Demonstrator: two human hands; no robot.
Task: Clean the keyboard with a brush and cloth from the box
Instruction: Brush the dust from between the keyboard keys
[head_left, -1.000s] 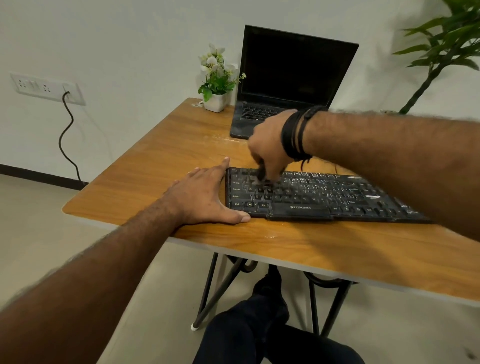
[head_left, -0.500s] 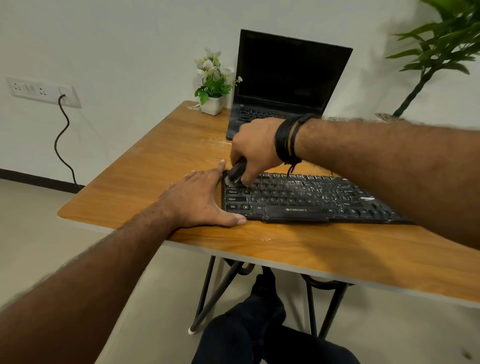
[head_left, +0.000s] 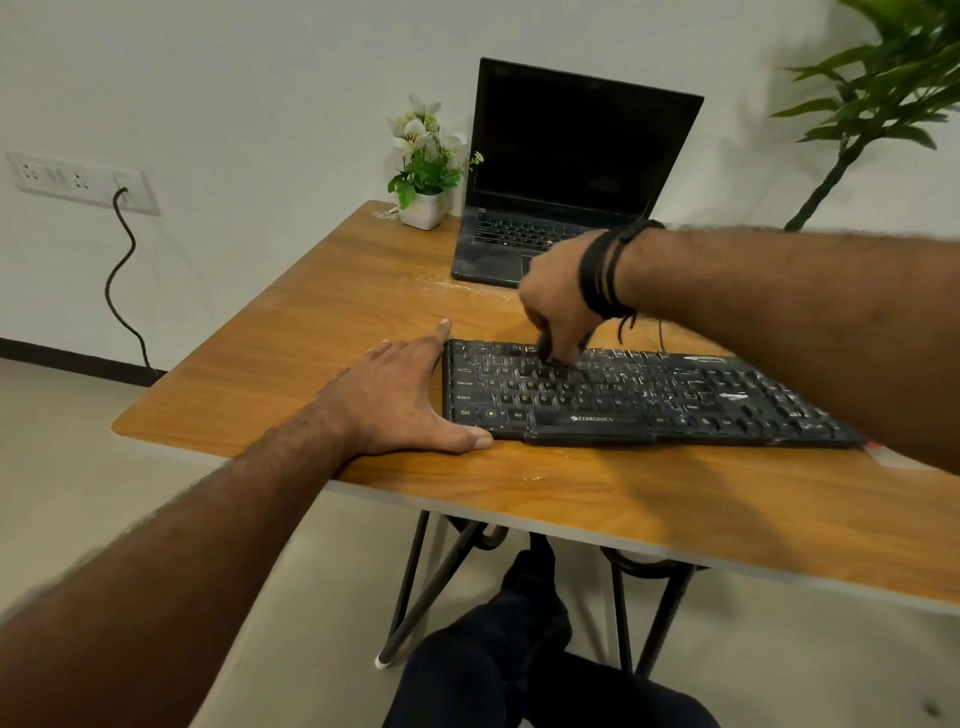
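Note:
A dusty black keyboard (head_left: 634, 400) lies on the wooden table (head_left: 322, 332). My left hand (head_left: 400, 400) lies flat on the table against the keyboard's left edge, fingers straight, thumb along the front corner. My right hand (head_left: 558, 301) is curled round a small dark brush (head_left: 553, 353), whose tip touches the upper left rows of keys. Most of the brush is hidden inside the fist. No box or cloth is in view.
An open black laptop (head_left: 561, 176) stands behind the keyboard, with a small white pot of flowers (head_left: 423, 166) to its left. A tall green plant (head_left: 883, 93) rises at the far right. My legs (head_left: 519, 660) are under the table. A wall socket with a cable (head_left: 122, 260) is at left.
My right hand has swept the brush to the right along the upper key rows, away from the keyboard's left edge. My left hand has stayed in place.

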